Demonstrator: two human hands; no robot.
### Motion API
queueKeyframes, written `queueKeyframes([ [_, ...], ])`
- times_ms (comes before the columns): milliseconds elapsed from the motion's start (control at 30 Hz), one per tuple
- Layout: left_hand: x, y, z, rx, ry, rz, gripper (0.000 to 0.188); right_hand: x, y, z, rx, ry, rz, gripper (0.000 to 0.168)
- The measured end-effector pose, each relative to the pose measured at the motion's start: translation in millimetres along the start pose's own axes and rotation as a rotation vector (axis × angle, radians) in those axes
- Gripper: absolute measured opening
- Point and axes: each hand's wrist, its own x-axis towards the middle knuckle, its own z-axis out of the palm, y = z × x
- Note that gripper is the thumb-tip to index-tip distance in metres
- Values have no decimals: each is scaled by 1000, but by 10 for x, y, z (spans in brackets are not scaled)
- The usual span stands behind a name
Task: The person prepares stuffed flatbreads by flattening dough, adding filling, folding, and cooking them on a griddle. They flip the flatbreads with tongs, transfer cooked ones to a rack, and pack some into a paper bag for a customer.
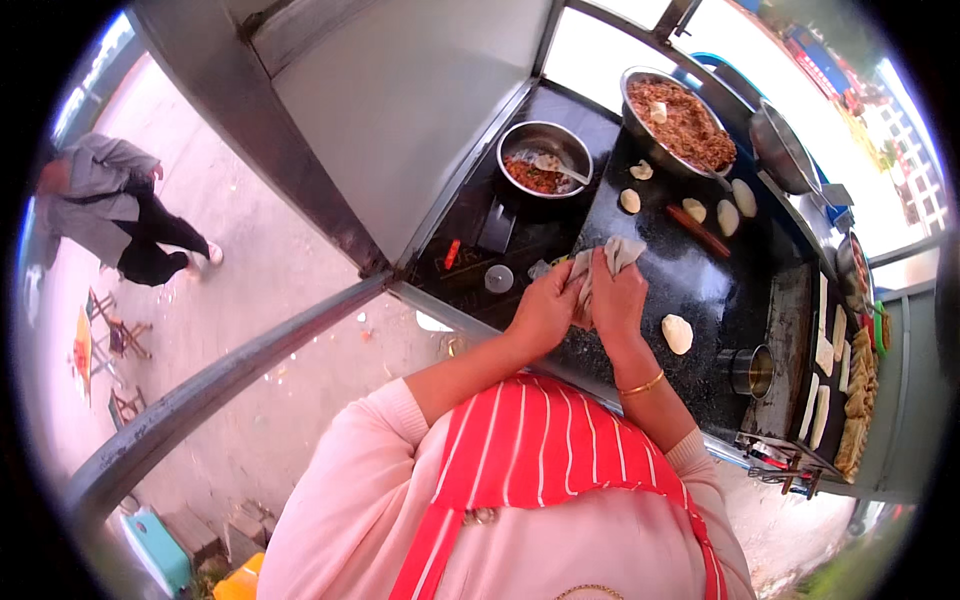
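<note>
My left hand [545,307] and my right hand [619,300] grip a crumpled pale cloth [625,253] between them, above the near edge of the black countertop [637,225]. A flattened piece of dough [677,334] lies right of my right hand. Beyond the hands, a reddish rolling pin [697,231] rests among several small dough pieces, one of them a round [630,200]. A large metal bowl of reddish-brown filling [679,124] stands at the back with a lump of dough on top. Left of it, a metal pot [545,159] holds chopped red food and a pale spoon [562,171].
A metal cup [751,371] stands near the griddle [832,390], which carries dough strips and browned filled pastries. A phone-like dark object [496,227], a red lighter-like item [451,254] and a small white lid [499,279] lie at left. A person [127,206] is outside, beyond the metal rail [225,382].
</note>
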Motion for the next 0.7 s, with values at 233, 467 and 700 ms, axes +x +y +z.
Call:
queueKeyframes([
  [233,283,-493,-487,15,163,121,47,-32,148,147,358,-735,-105,40],
  [467,36,-654,-1323,1261,248,-112,64,-487,770,-867,-27,-555,-95,49],
  [700,-299,-753,-32,383,122,92,42,-2096,2410,-2443,-156,-134,156,48],
])
